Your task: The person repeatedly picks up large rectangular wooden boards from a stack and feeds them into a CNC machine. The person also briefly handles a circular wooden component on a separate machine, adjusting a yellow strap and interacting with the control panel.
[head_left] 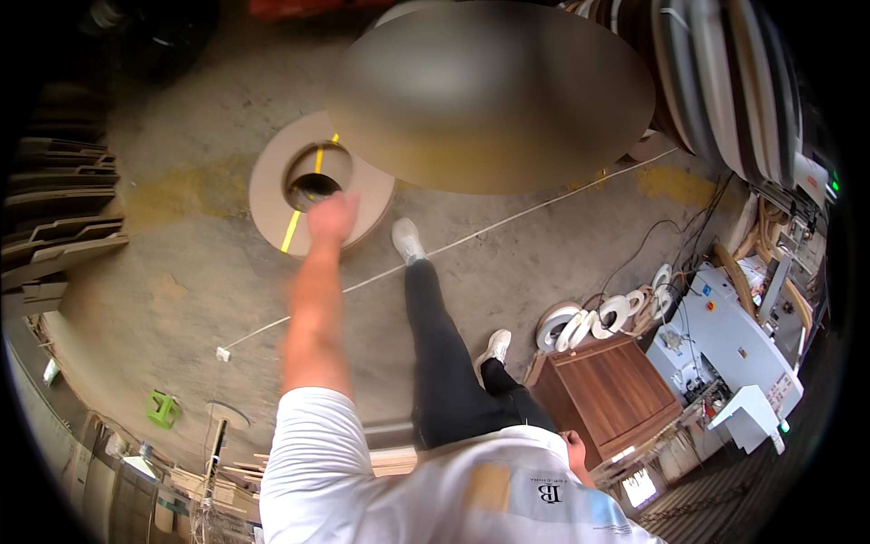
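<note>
A wide, flat brown roll of edge-banding strip (274, 186) lies on the floor at the upper left, strapped across with bright yellow tape. My left arm stretches forward from a white sleeve. Over the near side of the roll's central hole is my left hand (332, 220); motion smears its fingers, and I cannot tell whether it grips the inner rim. Low beside my hip, my right hand (576, 451) shows only in part, mostly hidden by my shirt. What it holds, if anything, cannot be seen.
A thin white cord (507, 220) crosses the concrete floor near my shoes. Boards (77, 245) are stacked at left, near a green stool (163, 409). To the right are a brown wooden cabinet (607, 390), smaller white rolls (612, 315) and a grey machine (739, 331). A blurred oval hides the top middle.
</note>
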`<state>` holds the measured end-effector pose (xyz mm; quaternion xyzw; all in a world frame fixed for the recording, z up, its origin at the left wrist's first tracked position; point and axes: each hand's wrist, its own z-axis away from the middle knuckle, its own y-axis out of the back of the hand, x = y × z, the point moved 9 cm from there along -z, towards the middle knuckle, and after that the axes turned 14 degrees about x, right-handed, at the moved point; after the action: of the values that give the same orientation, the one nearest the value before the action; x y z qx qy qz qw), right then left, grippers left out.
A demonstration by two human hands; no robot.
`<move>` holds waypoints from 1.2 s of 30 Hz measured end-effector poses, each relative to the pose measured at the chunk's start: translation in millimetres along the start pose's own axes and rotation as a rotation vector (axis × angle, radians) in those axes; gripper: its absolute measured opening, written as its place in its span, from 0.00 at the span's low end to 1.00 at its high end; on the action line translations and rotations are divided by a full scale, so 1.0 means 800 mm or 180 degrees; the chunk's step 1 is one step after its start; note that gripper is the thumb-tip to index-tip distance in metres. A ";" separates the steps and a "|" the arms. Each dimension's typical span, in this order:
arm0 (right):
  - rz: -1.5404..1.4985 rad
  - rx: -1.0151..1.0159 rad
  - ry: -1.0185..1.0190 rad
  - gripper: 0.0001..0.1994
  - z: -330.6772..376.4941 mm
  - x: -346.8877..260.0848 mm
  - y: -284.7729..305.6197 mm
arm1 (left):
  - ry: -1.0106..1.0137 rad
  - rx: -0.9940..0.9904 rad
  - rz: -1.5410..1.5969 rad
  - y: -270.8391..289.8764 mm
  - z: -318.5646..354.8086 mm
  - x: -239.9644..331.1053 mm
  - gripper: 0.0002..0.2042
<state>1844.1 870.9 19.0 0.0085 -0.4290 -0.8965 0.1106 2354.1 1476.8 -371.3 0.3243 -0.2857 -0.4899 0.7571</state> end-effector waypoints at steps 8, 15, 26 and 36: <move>-0.0993 0.0061 0.0570 0.09 -0.027 -0.015 0.024 | -0.0219 -0.0211 0.0201 0.075 0.085 0.099 0.36; -0.2498 -0.0382 -0.0227 0.10 -0.155 0.190 -0.086 | -0.0168 -0.0826 0.0736 0.015 0.270 0.205 0.37; -0.3199 -0.0565 -0.0591 0.13 -0.441 0.140 0.101 | -0.1196 -0.1292 0.0755 -0.051 0.491 0.698 0.23; -0.3976 -0.0036 -0.0472 0.14 -0.718 0.066 0.360 | -0.1895 -0.1476 0.0249 -0.132 0.493 1.129 0.19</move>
<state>1910.5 244.3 -117.6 0.1948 -0.3448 -0.7924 -0.4640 2322.2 523.6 -101.8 -0.0234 -0.3869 -0.5851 0.7124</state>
